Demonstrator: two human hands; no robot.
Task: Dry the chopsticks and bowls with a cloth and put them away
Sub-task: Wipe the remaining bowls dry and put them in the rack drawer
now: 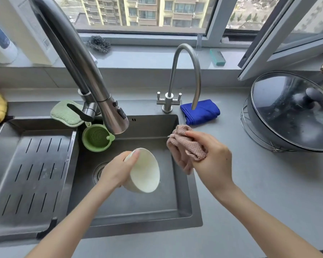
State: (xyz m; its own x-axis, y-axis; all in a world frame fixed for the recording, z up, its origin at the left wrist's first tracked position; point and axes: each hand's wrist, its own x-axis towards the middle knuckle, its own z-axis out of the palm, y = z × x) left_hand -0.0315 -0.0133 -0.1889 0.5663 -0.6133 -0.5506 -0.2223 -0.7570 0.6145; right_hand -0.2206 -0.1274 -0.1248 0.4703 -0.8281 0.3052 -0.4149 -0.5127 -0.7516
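Note:
My left hand (117, 169) grips a white bowl (146, 174) by its rim and holds it tilted over the steel sink (185, 202), its opening turned toward the right. My right hand (211, 161) holds a crumpled pink cloth (186, 146) over the sink's right edge, a short way from the bowl and not touching it. No chopsticks are in view.
A large pull-down faucet (93, 71) arches over the sink, with a smaller tap (186, 75) behind. A green strainer (97, 138) and green pad (65, 113) sit at the back left, a folded blue cloth (200, 111) at the back right. A slotted drain tray (30, 174) fills the left; a lidded wok (291, 112) stands at right.

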